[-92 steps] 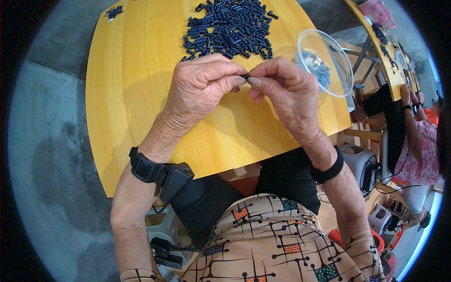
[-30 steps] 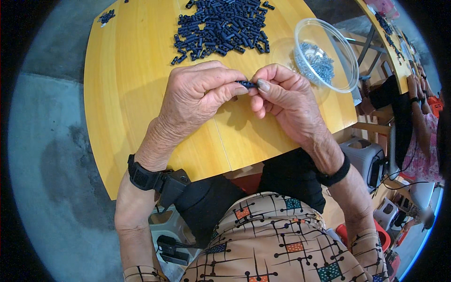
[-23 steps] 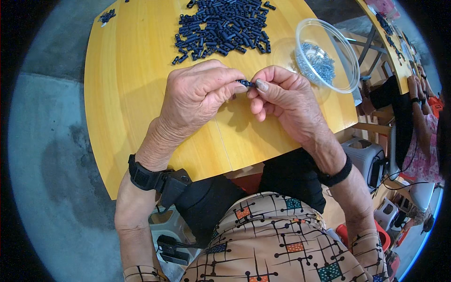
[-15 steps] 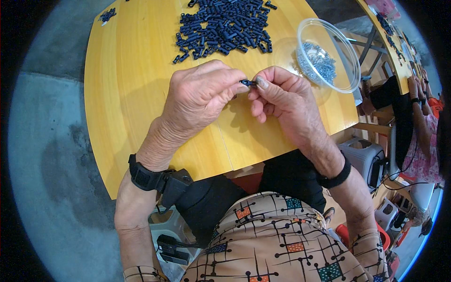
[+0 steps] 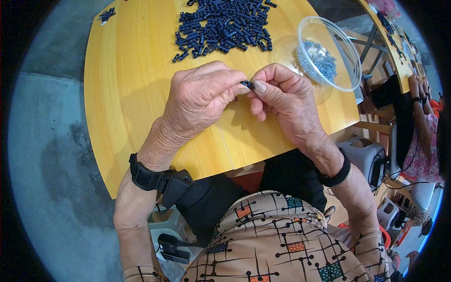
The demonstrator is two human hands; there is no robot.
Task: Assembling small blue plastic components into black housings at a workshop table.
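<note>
— So, what do we have between our fingers?

— One small dark piece (image 5: 246,84), pinched from both sides. Our left hand (image 5: 202,96) presses it between thumb and forefinger, and our right hand (image 5: 282,101) does the same from the other side, fingertips pressed together on it. We hold it just above the yellow table (image 5: 127,94), at about its middle.

— Which way does it lie?

— Most of it is hidden by our fingertips. What shows looks short, with its long axis running roughly left to right, from one hand to the other. We cannot tell which end is which.

— How many of these pieces are around?

— One in our hands. At the far side of the table lies a big heap of dark pieces (image 5: 223,23), too many for us to count. A second, small cluster (image 5: 107,14) sits at the far left corner, well apart from the heap.

— Any containers?

— One clear plastic bowl (image 5: 350,70) at the far right of the table, near our right hand. It holds a pile of small grey metal bits (image 5: 319,61), also too many and too small to count.

— Anything else?

— Each of our wrists wears a black band (image 5: 145,176). To the far right another person's arm (image 5: 420,113) shows beside a second yellow table (image 5: 394,51).
</note>
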